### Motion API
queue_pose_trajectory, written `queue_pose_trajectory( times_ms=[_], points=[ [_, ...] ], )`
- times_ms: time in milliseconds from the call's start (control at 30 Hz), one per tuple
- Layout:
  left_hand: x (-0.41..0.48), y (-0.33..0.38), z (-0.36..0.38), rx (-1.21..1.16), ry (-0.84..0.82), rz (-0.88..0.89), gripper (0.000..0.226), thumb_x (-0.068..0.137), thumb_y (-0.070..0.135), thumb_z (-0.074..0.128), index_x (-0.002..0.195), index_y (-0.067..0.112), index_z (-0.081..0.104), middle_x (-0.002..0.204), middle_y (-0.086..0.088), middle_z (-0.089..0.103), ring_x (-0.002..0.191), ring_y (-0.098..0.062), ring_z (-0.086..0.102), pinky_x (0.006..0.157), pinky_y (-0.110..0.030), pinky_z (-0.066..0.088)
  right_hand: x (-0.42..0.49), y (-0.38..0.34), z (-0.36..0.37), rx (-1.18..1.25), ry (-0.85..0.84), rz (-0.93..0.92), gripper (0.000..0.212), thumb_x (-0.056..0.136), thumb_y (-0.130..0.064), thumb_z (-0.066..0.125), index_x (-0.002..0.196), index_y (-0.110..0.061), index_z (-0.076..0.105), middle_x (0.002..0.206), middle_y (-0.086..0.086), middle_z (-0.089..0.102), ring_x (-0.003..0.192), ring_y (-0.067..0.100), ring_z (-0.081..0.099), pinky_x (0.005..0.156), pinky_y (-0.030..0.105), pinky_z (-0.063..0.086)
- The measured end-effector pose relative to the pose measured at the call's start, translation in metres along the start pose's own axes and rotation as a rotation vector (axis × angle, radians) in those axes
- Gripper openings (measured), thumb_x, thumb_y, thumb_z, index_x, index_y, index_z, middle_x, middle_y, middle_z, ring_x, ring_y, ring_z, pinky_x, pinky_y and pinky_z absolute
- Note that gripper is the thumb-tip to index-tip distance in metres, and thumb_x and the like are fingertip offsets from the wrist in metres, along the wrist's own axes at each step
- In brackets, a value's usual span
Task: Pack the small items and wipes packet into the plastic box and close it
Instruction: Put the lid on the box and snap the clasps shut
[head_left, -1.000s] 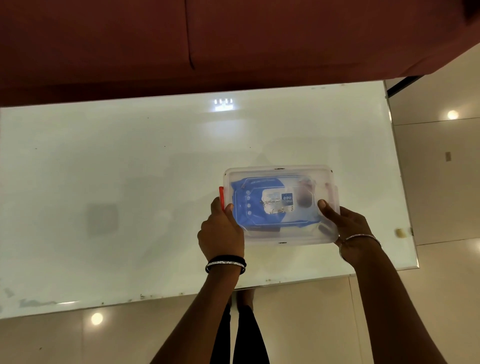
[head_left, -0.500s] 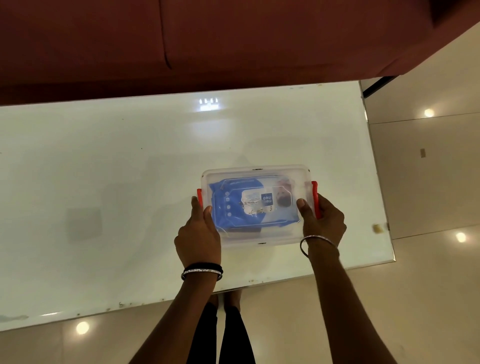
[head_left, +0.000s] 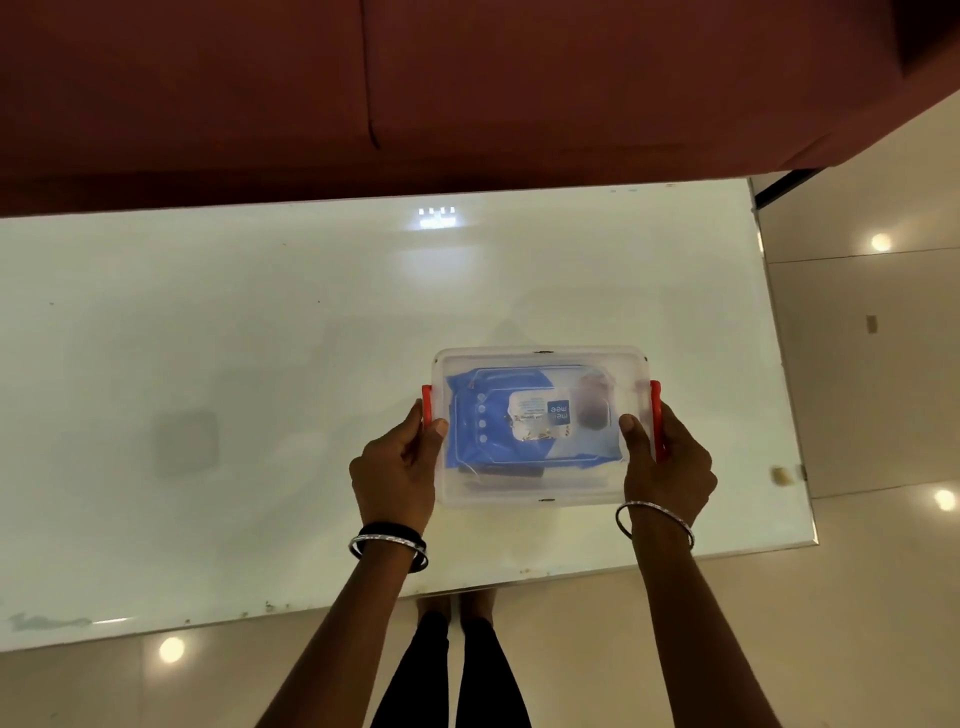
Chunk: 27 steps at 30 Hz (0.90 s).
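A clear plastic box (head_left: 543, 493) with its lid on rests on the white glass table (head_left: 234, 364), right of centre near the front edge. Through the lid shows a blue wipes packet (head_left: 519, 421) with a white label, and dark small items beside and below it, too blurred to name. A red latch (head_left: 426, 404) sits on the box's left end and another red latch (head_left: 656, 415) on its right end. My left hand (head_left: 397, 470) grips the left end, thumb on the lid. My right hand (head_left: 667, 467) grips the right end, thumb on the lid.
A dark red sofa (head_left: 415, 83) runs along the table's far side. The table's right edge (head_left: 779, 364) lies close to the box, with glossy tiled floor (head_left: 872, 415) beyond. My legs stand under the near edge.
The right red latch, out of sight a second ago, now stands against the box's right end with my right hand over it. Both hands stay on the box ends.
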<state>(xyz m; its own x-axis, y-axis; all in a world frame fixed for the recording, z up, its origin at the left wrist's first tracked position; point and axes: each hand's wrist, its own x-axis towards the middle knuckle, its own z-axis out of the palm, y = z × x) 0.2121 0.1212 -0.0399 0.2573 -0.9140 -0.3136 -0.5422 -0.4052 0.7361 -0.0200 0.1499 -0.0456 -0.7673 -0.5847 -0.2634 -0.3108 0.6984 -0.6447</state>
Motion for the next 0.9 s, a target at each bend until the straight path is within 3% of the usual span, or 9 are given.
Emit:
queue_pose_trajectory(
  times_ms=[133, 267, 500, 600, 667, 733, 800, 900],
  points=[
    [0.009, -0.018, -0.025, -0.062, 0.034, -0.068, 0.038, 0.086, 0.031, 0.067, 0.122, 0.019, 0.065, 0.084, -0.002, 0.076, 0.073, -0.021, 0.071, 0.074, -0.044, 0.059, -0.022, -0.007, 0.015, 0.043, -0.012, -0.014, 0.039, 0.089, -0.030, 0.070, 0.127, -0.021, 0.068, 0.115, 0.008, 0.075, 0.103, 0.027, 0.072, 0.086, 0.021, 0.044],
    [0.022, -0.033, -0.056, -0.079, 0.105, -0.110, 0.037, 0.085, 0.031, 0.068, 0.122, 0.025, 0.065, 0.080, 0.011, 0.070, 0.074, -0.013, 0.067, 0.077, -0.042, 0.059, -0.042, -0.030, 0.043, 0.065, -0.048, -0.086, 0.038, 0.091, -0.029, 0.068, 0.129, -0.022, 0.067, 0.119, 0.005, 0.073, 0.105, 0.023, 0.072, 0.086, 0.019, 0.045],
    [0.052, -0.049, -0.082, -0.101, 0.199, -0.103, 0.039, 0.086, 0.029, 0.067, 0.124, 0.019, 0.064, 0.085, 0.009, 0.069, 0.074, -0.011, 0.063, 0.077, -0.036, 0.056, -0.047, -0.067, 0.086, 0.071, -0.142, -0.142, 0.041, 0.091, -0.026, 0.069, 0.131, -0.015, 0.065, 0.125, 0.006, 0.071, 0.112, 0.024, 0.069, 0.093, 0.017, 0.044],
    [0.065, -0.051, -0.088, -0.105, 0.189, -0.073, 0.042, 0.086, 0.027, 0.068, 0.126, 0.017, 0.062, 0.097, 0.007, 0.071, 0.082, 0.000, 0.064, 0.081, -0.021, 0.053, -0.046, -0.076, 0.095, 0.059, -0.142, -0.170, 0.042, 0.092, -0.028, 0.068, 0.132, -0.016, 0.064, 0.126, 0.006, 0.070, 0.114, 0.024, 0.069, 0.096, 0.022, 0.047],
    [0.073, -0.053, -0.090, -0.112, 0.169, -0.050, 0.043, 0.086, 0.026, 0.067, 0.128, 0.017, 0.061, 0.100, 0.013, 0.067, 0.078, 0.015, 0.060, 0.076, -0.003, 0.047, -0.047, -0.080, 0.098, 0.038, -0.120, -0.193, 0.043, 0.092, -0.029, 0.067, 0.133, -0.016, 0.063, 0.126, 0.006, 0.070, 0.112, 0.025, 0.069, 0.098, 0.028, 0.049],
    [0.078, -0.052, -0.090, -0.111, 0.149, -0.035, 0.043, 0.087, 0.025, 0.066, 0.129, 0.017, 0.060, 0.099, 0.016, 0.064, 0.077, 0.019, 0.055, 0.071, 0.005, 0.042, -0.048, -0.083, 0.099, 0.005, -0.094, -0.217, 0.043, 0.094, -0.030, 0.065, 0.134, -0.016, 0.062, 0.125, 0.007, 0.070, 0.109, 0.027, 0.071, 0.096, 0.031, 0.051],
    [0.081, -0.050, -0.091, -0.097, 0.139, -0.025, 0.043, 0.088, 0.025, 0.066, 0.129, 0.018, 0.059, 0.099, 0.016, 0.063, 0.077, 0.016, 0.054, 0.071, 0.004, 0.043, -0.048, -0.084, 0.099, -0.024, -0.094, -0.227, 0.043, 0.095, -0.031, 0.063, 0.136, -0.017, 0.060, 0.125, 0.008, 0.071, 0.108, 0.029, 0.071, 0.096, 0.034, 0.052],
    [0.083, -0.047, -0.092, -0.029, 0.150, 0.004, 0.042, 0.089, 0.027, 0.064, 0.130, 0.018, 0.059, 0.099, 0.005, 0.071, 0.077, -0.003, 0.063, 0.073, -0.015, 0.050, -0.044, -0.086, 0.097, -0.084, -0.130, -0.239, 0.045, 0.096, -0.032, 0.061, 0.139, -0.019, 0.057, 0.124, 0.008, 0.071, 0.106, 0.031, 0.071, 0.097, 0.039, 0.053]
  ],
)
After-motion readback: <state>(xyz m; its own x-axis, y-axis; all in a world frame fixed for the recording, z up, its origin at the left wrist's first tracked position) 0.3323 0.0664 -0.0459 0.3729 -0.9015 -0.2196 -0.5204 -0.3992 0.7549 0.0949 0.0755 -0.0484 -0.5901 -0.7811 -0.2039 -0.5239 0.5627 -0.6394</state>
